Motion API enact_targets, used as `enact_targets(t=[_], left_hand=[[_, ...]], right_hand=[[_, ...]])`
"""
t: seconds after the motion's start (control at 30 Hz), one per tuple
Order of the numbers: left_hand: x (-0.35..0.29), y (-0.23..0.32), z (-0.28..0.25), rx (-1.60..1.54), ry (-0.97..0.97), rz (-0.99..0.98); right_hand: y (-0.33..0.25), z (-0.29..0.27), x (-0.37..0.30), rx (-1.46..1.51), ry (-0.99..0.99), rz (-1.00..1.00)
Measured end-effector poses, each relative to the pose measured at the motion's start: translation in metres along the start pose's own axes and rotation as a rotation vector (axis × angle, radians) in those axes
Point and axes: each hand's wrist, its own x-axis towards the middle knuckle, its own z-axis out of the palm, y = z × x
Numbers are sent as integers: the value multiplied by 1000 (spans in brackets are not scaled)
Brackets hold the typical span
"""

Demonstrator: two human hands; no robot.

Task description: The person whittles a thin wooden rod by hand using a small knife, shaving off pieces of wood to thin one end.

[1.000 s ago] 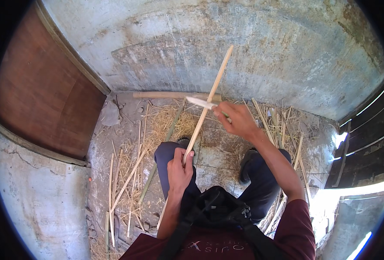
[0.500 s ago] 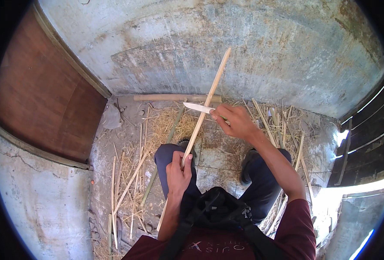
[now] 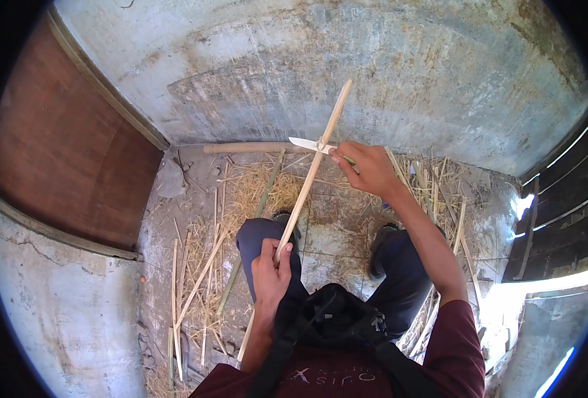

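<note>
A long pale strip that looks like split bamboo slants up and away from my lap, its far end raised in front of the wall. My left hand is closed around its lower part, beside my left knee. In my right hand is a knife with a pale blade and a green handle, mostly hidden by my fingers. The blade lies across the strip in its upper half, pointing left. A small curl of shaving shows where blade and strip meet.
Fine shavings cover the floor ahead of my feet. Loose bamboo strips lie at the left and more strips at the right. A thick pole rests along the wall's foot. A brown door panel stands on the left.
My right hand and the knife have moved farther up the strip, away from my body. The strip's far end has dipped slightly. My left hand keeps its grip, almost unmoved.
</note>
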Motion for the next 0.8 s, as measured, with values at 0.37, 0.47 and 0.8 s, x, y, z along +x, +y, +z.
enact_targets(t=[0.37, 0.47, 0.8], left_hand=[[-8, -4, -9, 19, 7, -25], [-10, -2, -11, 44, 31, -15], [-14, -4, -19, 105, -8, -35]], right_hand=[[-6, 8, -3, 30, -10, -95], [-1, 1, 7, -19, 1, -34], [-1, 17, -8, -40, -9, -152]])
